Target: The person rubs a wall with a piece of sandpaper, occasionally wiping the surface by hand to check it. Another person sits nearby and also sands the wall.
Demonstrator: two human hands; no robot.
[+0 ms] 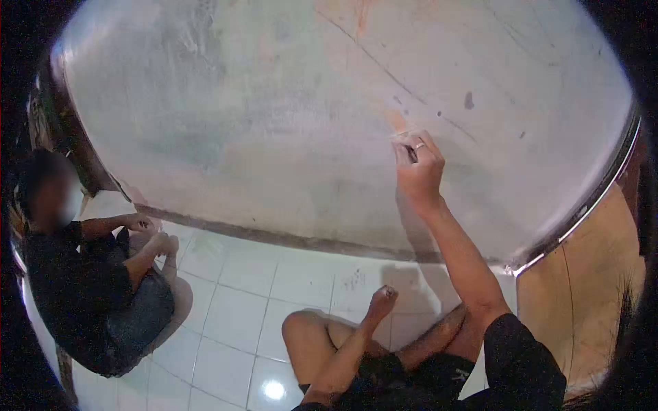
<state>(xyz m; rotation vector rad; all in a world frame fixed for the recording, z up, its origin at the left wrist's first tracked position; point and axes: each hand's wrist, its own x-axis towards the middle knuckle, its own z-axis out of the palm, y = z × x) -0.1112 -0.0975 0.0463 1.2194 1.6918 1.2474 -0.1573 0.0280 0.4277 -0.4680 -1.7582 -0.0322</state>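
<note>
Raised against the stained, pale wall (274,103), my right hand (419,168) has its fingers pinched together, with a ring on one finger. A small pale edge shows at the fingertips, too small to identify. Low in front of me, my left hand (382,301) is closed above the tiled floor, near my bent legs. What its fingers hold, if anything, cannot be made out. An orange mark lies on the wall just above my right fingertips, and a long dark scratch runs above it.
At the left another person (75,294) in dark clothes sits on the white tiles (233,308), hands together near the knees. A dark strip (308,242) runs along the wall's foot. At the right stands a brown panel (582,274) beside a metal edge (548,250).
</note>
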